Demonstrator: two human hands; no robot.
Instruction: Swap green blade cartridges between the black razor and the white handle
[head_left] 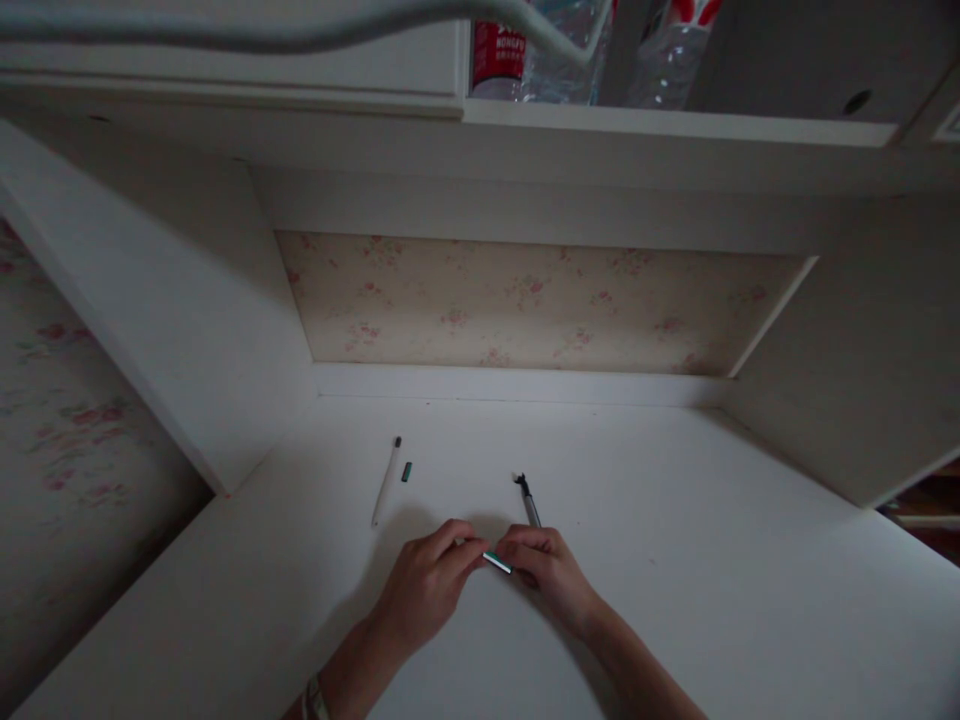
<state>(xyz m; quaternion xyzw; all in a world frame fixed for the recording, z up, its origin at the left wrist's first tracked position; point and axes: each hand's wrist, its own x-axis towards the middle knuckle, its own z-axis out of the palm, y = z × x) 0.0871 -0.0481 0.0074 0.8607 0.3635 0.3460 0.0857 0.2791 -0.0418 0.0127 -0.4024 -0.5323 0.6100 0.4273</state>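
My left hand (431, 575) pinches one end of a small, narrow green-and-white strip (498, 563) between thumb and finger. At the other end of the strip, the fingers of my right hand (546, 562) are closed on it. Just past my right hand lies a slim black-and-silver tool (529, 502) with a dark, bent-looking head; its near end is hidden behind the hand. Left of my hands, a thin white pen-like stick (385, 484) with a black tip lies on the desk. Beside it rests a short dark green piece (406, 472).
The white desk (720, 620) is bounded by a left side panel (172, 320), a right side panel (847, 350) and a flowered back wall (480, 305). Overhead, a shelf holds plastic bottles (562, 60), and a pale curved bar (300, 30) crosses in front.
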